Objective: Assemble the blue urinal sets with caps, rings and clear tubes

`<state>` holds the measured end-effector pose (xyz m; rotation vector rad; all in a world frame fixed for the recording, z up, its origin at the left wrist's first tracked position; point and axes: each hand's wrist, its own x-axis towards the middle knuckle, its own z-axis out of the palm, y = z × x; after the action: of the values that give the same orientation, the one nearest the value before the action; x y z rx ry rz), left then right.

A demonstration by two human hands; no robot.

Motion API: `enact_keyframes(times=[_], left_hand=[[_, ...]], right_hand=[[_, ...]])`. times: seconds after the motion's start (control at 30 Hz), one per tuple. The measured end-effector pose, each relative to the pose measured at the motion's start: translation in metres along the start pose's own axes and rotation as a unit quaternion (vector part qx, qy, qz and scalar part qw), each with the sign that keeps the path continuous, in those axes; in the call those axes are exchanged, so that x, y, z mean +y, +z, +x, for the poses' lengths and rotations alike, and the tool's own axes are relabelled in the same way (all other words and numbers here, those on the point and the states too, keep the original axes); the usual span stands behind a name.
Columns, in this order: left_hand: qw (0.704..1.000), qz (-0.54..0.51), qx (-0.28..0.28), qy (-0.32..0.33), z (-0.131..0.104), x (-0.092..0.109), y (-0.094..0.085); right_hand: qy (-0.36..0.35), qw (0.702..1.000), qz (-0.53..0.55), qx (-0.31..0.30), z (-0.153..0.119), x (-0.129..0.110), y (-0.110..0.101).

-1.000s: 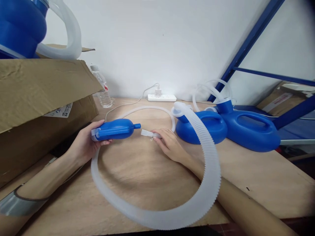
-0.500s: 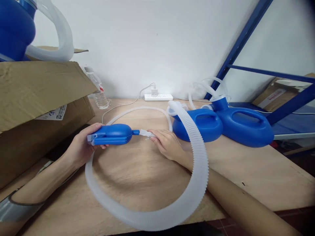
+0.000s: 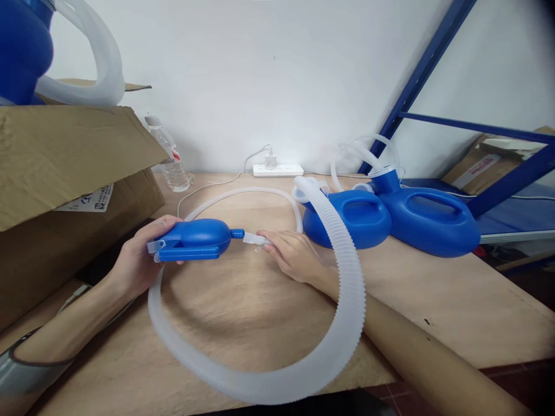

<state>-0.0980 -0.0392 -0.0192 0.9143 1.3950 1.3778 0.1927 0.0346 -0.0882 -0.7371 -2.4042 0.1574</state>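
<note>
My left hand [image 3: 141, 254] is wrapped round the end of a small blue plastic container [image 3: 203, 234], whose narrow nozzle [image 3: 237, 233] points right. Facing that nozzle, a white tube end [image 3: 254, 238] is pinched in the fingers of my right hand [image 3: 292, 254]; the two ends look very close, and I cannot tell whether they touch. A small metal clip [image 3: 259, 248] hangs by my right fingertips. The long translucent ribbed hose [image 3: 351, 277] loops in front, passing over my right forearm and back near my left hand.
Two blue jugs with handles, one nearer [image 3: 366, 222] and one farther right [image 3: 442, 222], stand at the right. Cardboard boxes [image 3: 78, 156] fill the left, with a water bottle [image 3: 173, 162] beside them. A power strip [image 3: 277, 170] lies by the wall. A blue rack [image 3: 472, 127] stands right.
The small blue container has rolled slightly in my left hand, showing its flat handle bar lower. My right hand keeps its pinch on the tube end. The whole view has shifted a little.
</note>
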Motion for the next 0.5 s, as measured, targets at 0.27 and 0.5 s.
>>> enact_keyframes(times=[0.27, 0.5], left_hand=[[1.000, -0.005, -0.002, -0.016, -0.0005, -0.0017, -0.0006], [1.000, 0.027, -0.004, 0.002, -0.0028, -0.0025, 0.0013]], right_hand=[[0.001, 1.000, -0.009, 0.012, 0.0003, -0.0041, -0.0013], [0.007, 0.999, -0.031, 0.004, 0.0003, -0.0040, -0.0038]])
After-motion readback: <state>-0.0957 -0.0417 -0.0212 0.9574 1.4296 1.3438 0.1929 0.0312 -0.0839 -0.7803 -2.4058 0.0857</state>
